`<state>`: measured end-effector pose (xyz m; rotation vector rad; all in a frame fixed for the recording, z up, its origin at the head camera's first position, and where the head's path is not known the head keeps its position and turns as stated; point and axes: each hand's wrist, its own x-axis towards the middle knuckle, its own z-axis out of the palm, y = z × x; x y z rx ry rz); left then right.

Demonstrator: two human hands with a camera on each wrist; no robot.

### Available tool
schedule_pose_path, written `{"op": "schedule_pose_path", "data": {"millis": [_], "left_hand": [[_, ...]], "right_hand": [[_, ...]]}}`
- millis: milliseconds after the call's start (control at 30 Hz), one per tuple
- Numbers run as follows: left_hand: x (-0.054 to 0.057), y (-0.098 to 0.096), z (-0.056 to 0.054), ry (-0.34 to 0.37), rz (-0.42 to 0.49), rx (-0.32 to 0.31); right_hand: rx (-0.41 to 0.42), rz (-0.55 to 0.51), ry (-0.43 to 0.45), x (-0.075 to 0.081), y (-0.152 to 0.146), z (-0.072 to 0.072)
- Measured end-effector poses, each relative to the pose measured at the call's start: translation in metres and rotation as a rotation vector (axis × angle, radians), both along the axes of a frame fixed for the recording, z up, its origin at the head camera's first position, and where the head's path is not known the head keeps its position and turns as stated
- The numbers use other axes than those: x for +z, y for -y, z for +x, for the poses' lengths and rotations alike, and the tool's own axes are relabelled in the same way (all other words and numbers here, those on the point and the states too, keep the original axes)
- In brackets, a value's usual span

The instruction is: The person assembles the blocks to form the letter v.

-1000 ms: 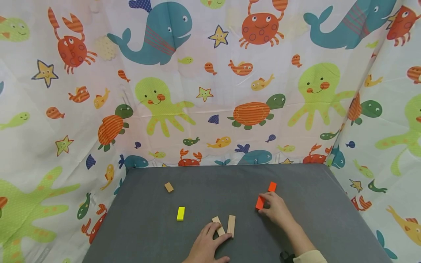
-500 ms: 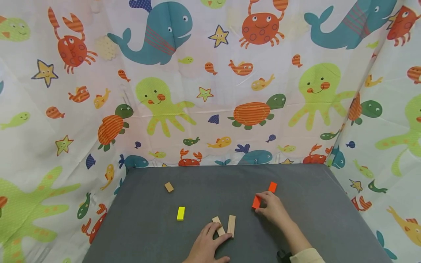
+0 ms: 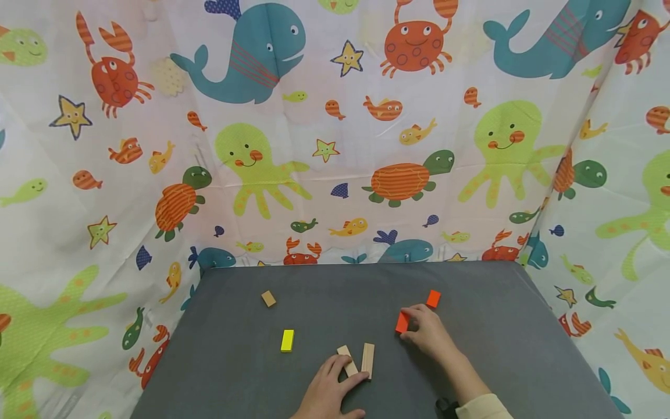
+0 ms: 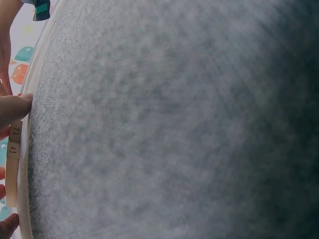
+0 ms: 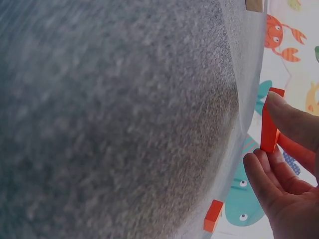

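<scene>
My right hand (image 3: 430, 331) pinches a red-orange wooden block (image 3: 402, 322) between thumb and fingers. The right wrist view shows the thumb on one face of this block (image 5: 270, 124) and fingertips at its lower end. Resting on the cloth at the front middle, my left hand (image 3: 328, 389) has its fingertips on one plain wooden block (image 3: 348, 361). The left thumb reaches to the near end of a second plain block (image 3: 368, 358). These two blocks lie at an angle, partly under the left hand. In the left wrist view, printed numbers mark plain block ends (image 4: 13, 149).
Another red-orange block (image 3: 433, 298) lies just behind my right hand. A yellow block (image 3: 287, 341) is left of the plain pair, and a small tan block (image 3: 268, 298) sits farther back. Grey cloth (image 3: 220, 361) covers the table; a sea-animal curtain (image 3: 335, 169) hangs behind it.
My right hand has moved left with the red-orange block, away from the other red-orange one. The left hand and the plain blocks have stayed in place.
</scene>
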<state>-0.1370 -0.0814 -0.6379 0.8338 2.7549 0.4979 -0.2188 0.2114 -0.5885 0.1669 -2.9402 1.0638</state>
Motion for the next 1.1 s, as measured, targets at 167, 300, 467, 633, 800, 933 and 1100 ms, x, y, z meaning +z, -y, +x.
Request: {"op": "schedule_pose_path", "data": {"millis": [167, 300, 467, 633, 800, 933, 1100], "left_hand": [[0.002, -0.001, 0.001, 0.028, -0.005, 0.011], [0.003, -0.001, 0.000, 0.029, -0.004, 0.011], [0.003, -0.002, 0.000, 0.017, -0.008, 0.006], [0.004, -0.002, 0.000, 0.023, -0.019, 0.011], [0.003, -0.004, 0.001, 0.029, -0.023, 0.012], [0.003, -0.004, 0.001, 0.024, -0.015, 0.006], [0.003, -0.002, 0.000, 0.010, -0.007, 0.004]], "right_hand": [[-0.004, 0.012, 0.005, 0.000, 0.004, -0.002], [-0.003, 0.003, -0.004, 0.002, 0.007, -0.002], [0.008, -0.005, -0.010, 0.003, 0.012, -0.003], [0.020, -0.002, -0.013, 0.001, 0.015, -0.004], [0.033, -0.002, -0.010, -0.001, 0.018, -0.005], [0.035, -0.001, -0.013, -0.002, 0.022, -0.006], [0.049, -0.004, -0.021, -0.001, 0.026, -0.010]]}}
